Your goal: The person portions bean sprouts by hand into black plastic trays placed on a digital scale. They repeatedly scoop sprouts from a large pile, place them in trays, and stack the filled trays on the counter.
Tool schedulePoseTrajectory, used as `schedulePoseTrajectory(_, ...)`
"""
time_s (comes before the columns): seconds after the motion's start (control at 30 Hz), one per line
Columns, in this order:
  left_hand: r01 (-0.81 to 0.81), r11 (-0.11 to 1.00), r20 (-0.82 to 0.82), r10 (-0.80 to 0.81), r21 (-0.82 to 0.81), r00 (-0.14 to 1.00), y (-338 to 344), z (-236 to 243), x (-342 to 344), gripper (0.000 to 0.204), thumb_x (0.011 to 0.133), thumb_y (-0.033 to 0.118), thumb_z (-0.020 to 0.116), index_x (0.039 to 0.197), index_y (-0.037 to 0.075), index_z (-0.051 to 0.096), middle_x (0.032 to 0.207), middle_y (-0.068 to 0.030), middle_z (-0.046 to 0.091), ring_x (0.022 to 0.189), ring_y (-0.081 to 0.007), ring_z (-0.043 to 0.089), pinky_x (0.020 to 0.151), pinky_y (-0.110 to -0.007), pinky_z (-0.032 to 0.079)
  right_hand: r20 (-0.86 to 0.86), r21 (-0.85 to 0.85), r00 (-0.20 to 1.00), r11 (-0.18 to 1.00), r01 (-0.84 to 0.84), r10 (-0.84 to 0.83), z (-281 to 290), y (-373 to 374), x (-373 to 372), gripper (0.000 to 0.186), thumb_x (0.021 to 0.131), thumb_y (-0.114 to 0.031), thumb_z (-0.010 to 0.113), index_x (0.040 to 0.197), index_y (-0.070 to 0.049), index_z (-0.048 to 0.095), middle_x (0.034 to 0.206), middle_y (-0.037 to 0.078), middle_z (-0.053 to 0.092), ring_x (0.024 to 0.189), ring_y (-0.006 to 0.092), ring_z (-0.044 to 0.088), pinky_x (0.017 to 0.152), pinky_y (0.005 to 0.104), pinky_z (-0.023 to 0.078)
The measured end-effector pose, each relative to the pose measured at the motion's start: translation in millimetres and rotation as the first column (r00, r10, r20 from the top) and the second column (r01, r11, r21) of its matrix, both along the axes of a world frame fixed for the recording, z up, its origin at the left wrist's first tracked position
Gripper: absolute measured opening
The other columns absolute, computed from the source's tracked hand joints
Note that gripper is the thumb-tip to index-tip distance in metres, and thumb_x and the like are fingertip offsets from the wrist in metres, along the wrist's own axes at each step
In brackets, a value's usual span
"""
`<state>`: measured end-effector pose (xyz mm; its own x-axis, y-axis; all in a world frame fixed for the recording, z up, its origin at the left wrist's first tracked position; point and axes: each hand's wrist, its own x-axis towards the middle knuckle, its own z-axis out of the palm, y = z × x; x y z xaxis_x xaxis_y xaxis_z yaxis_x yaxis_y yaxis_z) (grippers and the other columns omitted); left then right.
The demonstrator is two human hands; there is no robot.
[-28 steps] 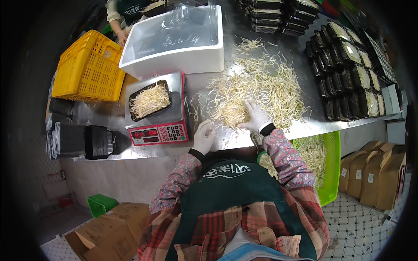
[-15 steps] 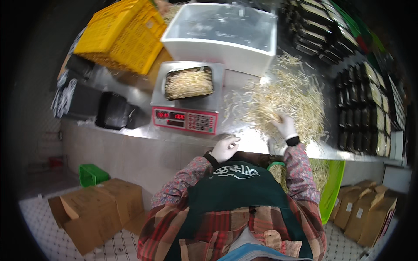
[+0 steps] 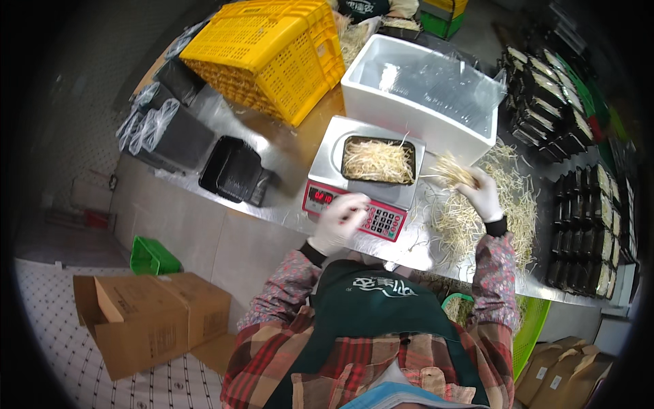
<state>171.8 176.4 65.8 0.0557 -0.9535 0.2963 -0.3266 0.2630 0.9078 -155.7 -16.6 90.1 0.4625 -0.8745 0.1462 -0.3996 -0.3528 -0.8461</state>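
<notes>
My gloved right hand (image 3: pixel 481 195) is closed on a small bunch of bean sprouts (image 3: pixel 449 170), lifted just above the loose pile of bean sprouts (image 3: pixel 514 225) on the metal table. Left of it, a black tray filled with bean sprouts (image 3: pixel 377 161) sits on the plate of a digital scale (image 3: pixel 330 153) with a red-framed panel. My gloved left hand (image 3: pixel 338 221) hovers in front of that panel, hiding part of the display and keys. Its fingers are loosely bent and apart, with nothing in them.
Behind the scale stands a white foam box (image 3: pixel 415 112) lined with clear plastic, beside a tilted yellow crate (image 3: pixel 272 58). Empty black trays (image 3: pixel 231 169) lie left; filled trays (image 3: pixel 582 218) are stacked right. Across the table a co-worker's gloved hand (image 3: pixel 371 26) is near more sprouts.
My right hand has raised a bunch of sprouts from the pile toward the scale. My left hand has moved from the table edge to the scale's panel. The view has turned.
</notes>
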Motion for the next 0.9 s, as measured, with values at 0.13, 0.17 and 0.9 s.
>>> schedulePoseTrajectory(0.13,-0.233,0.968,-0.117,0.223,-0.088,0.968,-40,-26,77,0.042,0.098,0.004,0.051,0.139,-0.003,0.043,0.138,-0.0144,0.05,0.127,-0.023,0.051,0.108,-0.033,0.039,-0.132,-0.147,0.976,0.97,-0.193,0.174,46,-8,102,0.041,0.081,-0.009,0.07,0.121,-0.005,0.066,0.097,0.008,0.066,0.088,0.0209,0.066,0.082,0.0297,0.052)
schedulePoseTrajectory(0.17,-0.238,0.968,-0.158,0.224,-0.078,0.962,-56,-31,83,0.045,0.097,0.008,0.055,0.139,-0.002,0.044,0.139,-0.0146,0.049,0.128,-0.0237,0.049,0.107,-0.034,0.04,-0.163,-0.206,0.969,0.953,-0.22,0.188,36,-14,121,0.045,0.08,-0.011,0.07,0.124,-0.008,0.064,0.099,0.009,0.066,0.093,0.0249,0.064,0.086,0.0328,0.051)
schedulePoseTrajectory(0.9,0.011,0.974,0.621,0.136,-0.227,0.772,-124,-57,50,0.05,0.095,0.029,0.055,0.137,0.002,0.05,0.137,-0.0181,0.054,0.134,-0.0386,0.042,0.112,-0.049,0.03,-0.489,-0.393,0.86,0.844,-0.365,0.144,-66,10,193,0.075,0.087,-0.047,0.064,0.141,0.0,0.042,0.144,0.023,0.043,0.128,0.0408,0.046,0.108,0.0472,0.036)
